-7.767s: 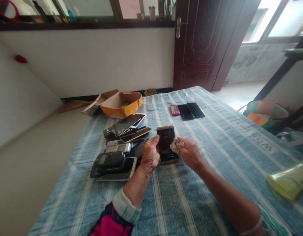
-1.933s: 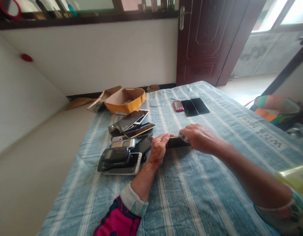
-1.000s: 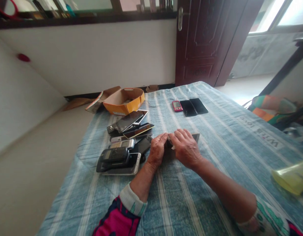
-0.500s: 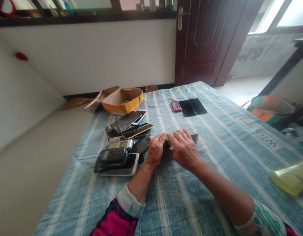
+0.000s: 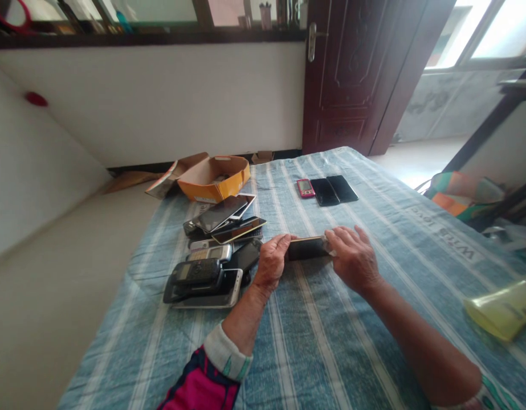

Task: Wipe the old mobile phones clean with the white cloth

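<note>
A gold-edged smartphone (image 5: 308, 249) stands on its long side on the striped blue cloth (image 5: 322, 336), dark screen facing me. My left hand (image 5: 272, 263) grips its left end, fingers curled round it. At the phone's right end rests my right hand (image 5: 352, 256), fingers lying over the top edge, with a bit of white cloth (image 5: 330, 248) showing under them. The rest of that cloth is hidden by the hand.
A heap of several old phones (image 5: 211, 250) lies left of my hands. A red phone (image 5: 305, 188) and two black phones (image 5: 333, 190) lie in a row further back. An orange cardboard box (image 5: 213, 177) sits at the far left; a yellow-green plastic object (image 5: 502, 310) lies at the right.
My right hand has slid from the phone's left part to its right end, uncovering the screen. My left hand has stayed on the left end. Earlier the phone was held upright and wiped.
</note>
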### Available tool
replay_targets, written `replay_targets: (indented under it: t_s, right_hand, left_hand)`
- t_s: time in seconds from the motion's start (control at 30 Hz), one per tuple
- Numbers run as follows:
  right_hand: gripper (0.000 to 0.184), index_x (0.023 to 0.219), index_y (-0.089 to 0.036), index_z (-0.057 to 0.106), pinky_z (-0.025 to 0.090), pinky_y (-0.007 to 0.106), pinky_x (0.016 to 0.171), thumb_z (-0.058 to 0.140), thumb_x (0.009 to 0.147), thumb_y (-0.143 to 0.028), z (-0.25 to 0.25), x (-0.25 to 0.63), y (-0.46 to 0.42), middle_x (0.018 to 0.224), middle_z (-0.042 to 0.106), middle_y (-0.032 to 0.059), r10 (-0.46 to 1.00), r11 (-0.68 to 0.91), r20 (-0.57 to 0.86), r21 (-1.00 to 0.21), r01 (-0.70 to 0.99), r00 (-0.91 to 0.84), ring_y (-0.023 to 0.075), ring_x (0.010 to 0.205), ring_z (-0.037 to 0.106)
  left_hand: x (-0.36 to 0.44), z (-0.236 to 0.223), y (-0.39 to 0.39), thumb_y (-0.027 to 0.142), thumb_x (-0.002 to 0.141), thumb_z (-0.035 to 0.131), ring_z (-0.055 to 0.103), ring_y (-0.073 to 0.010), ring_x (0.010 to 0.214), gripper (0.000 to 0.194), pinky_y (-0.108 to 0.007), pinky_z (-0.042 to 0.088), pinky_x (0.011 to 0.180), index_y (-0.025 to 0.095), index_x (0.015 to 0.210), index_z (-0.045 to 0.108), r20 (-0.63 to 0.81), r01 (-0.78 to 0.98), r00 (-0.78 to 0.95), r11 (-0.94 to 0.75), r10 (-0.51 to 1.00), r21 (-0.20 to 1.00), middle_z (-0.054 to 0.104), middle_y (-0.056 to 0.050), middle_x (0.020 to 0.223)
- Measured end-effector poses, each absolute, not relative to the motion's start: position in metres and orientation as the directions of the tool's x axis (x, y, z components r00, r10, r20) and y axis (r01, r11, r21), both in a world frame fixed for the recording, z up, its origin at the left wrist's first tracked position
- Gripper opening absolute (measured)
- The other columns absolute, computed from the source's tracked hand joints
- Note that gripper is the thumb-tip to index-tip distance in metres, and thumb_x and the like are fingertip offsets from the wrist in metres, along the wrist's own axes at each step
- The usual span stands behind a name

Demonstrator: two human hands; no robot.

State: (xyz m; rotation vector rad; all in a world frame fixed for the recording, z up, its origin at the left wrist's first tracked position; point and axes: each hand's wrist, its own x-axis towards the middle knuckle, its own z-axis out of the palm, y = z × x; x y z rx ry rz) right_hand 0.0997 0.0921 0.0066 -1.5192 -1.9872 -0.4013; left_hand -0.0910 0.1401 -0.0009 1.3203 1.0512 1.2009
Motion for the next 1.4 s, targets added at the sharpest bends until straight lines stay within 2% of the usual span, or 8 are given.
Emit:
replay_targets:
  t_s: [0.13, 0.23, 0.3, 0.53, 0.77, 0.93, 1.07, 1.4]
  right_hand:
    - [0.023, 0.098, -0.018, 0.066, 0.043, 0.031, 0.080, 0.047, 0.084, -0.017, 0.009, 0.107, 0.097, 0.096, 0.066, 0.0075, 0.835, 0.243, 0.551, -0.333, 0.911, -0.021, 0.0197, 0.086, 0.059]
    - [0.020, 0.089, -0.020, 0.066, 0.040, 0.026, 0.066, 0.047, 0.085, -0.020, 0.011, 0.106, 0.102, 0.085, 0.064, 0.0038, 0.877, 0.203, 0.478, -0.476, 0.856, 0.058, 0.0163, 0.074, 0.057]
    - [0.018, 0.084, -0.020, 0.066, 0.037, 0.026, 0.062, 0.048, 0.084, -0.021, 0.013, 0.103, 0.106, 0.079, 0.061, 0.0027, 0.889, 0.173, 0.450, -0.493, 0.853, 0.080, 0.0158, 0.069, 0.055]
    - [0.019, 0.081, -0.021, 0.066, 0.031, 0.026, 0.058, 0.048, 0.086, -0.024, 0.011, 0.094, 0.116, 0.076, 0.059, 0.0020, 0.874, 0.161, 0.481, -0.414, 0.896, 0.065, 0.0145, 0.064, 0.051]
    - [0.019, 0.089, -0.019, 0.065, 0.036, 0.026, 0.063, 0.047, 0.088, -0.023, 0.002, 0.091, 0.116, 0.084, 0.061, 0.0040, 0.844, 0.211, 0.532, -0.438, 0.874, 0.063, 0.0168, 0.075, 0.055]
    - [0.020, 0.093, -0.017, 0.064, 0.040, 0.030, 0.075, 0.045, 0.086, -0.016, 0.003, 0.081, 0.114, 0.089, 0.060, 0.0081, 0.777, 0.288, 0.628, -0.280, 0.916, -0.052, 0.0210, 0.085, 0.052]
    - [0.022, 0.097, -0.015, 0.063, 0.036, 0.038, 0.091, 0.043, 0.089, -0.017, 0.007, 0.062, 0.115, 0.087, 0.060, 0.0088, 0.724, 0.396, 0.657, -0.147, 0.906, -0.210, 0.0228, 0.090, 0.050]
    - [0.015, 0.090, -0.019, 0.064, 0.027, 0.041, 0.101, 0.050, 0.087, -0.019, 0.007, 0.060, 0.118, 0.085, 0.063, 0.0043, 0.749, 0.454, 0.600, -0.156, 0.877, -0.281, 0.0189, 0.088, 0.052]
  left_hand:
    - [-0.091, -0.001, 0.140, 0.043, 0.083, 0.055, 0.061, -0.0174, 0.073, 0.032, -0.027, 0.046, 0.071, 0.015, 0.085, 0.073, 0.114, -0.013, 0.126, -0.114, 0.985, 0.993, 0.069, -0.003, 0.078]
    - [-0.091, 0.000, 0.141, 0.043, 0.083, 0.055, 0.061, -0.0175, 0.074, 0.032, -0.027, 0.046, 0.072, 0.016, 0.083, 0.072, 0.127, 0.001, 0.109, -0.128, 0.986, 0.992, 0.069, -0.003, 0.078]
    - [-0.091, 0.000, 0.142, 0.043, 0.084, 0.054, 0.061, -0.0176, 0.073, 0.032, -0.027, 0.046, 0.071, 0.016, 0.082, 0.072, 0.132, 0.027, 0.098, -0.136, 0.986, 0.990, 0.069, -0.002, 0.076]
    - [-0.096, -0.002, 0.145, 0.042, 0.086, 0.052, 0.063, -0.0199, 0.083, 0.032, -0.028, 0.046, 0.079, 0.017, 0.082, 0.071, 0.188, 0.145, 0.050, -0.193, 0.981, 0.970, 0.070, -0.004, 0.080]
    - [-0.098, -0.002, 0.144, 0.040, 0.086, 0.052, 0.064, -0.0204, 0.087, 0.031, -0.029, 0.046, 0.084, 0.016, 0.086, 0.071, 0.211, 0.186, 0.061, -0.219, 0.976, 0.958, 0.071, -0.005, 0.087]
    - [-0.098, 0.000, 0.141, 0.039, 0.086, 0.051, 0.063, -0.0195, 0.084, 0.031, -0.028, 0.046, 0.081, 0.015, 0.087, 0.071, 0.209, 0.213, 0.063, -0.218, 0.976, 0.952, 0.071, -0.005, 0.086]
    - [-0.099, 0.000, 0.140, 0.039, 0.087, 0.050, 0.062, -0.0180, 0.079, 0.031, -0.027, 0.047, 0.075, 0.015, 0.087, 0.070, 0.200, 0.222, 0.084, -0.213, 0.976, 0.951, 0.070, -0.005, 0.085]
    - [-0.099, 0.003, 0.138, 0.035, 0.086, 0.051, 0.058, -0.0169, 0.070, 0.026, -0.027, 0.045, 0.069, 0.016, 0.082, 0.068, 0.219, 0.293, 0.126, -0.248, 0.967, 0.924, 0.067, -0.003, 0.075]
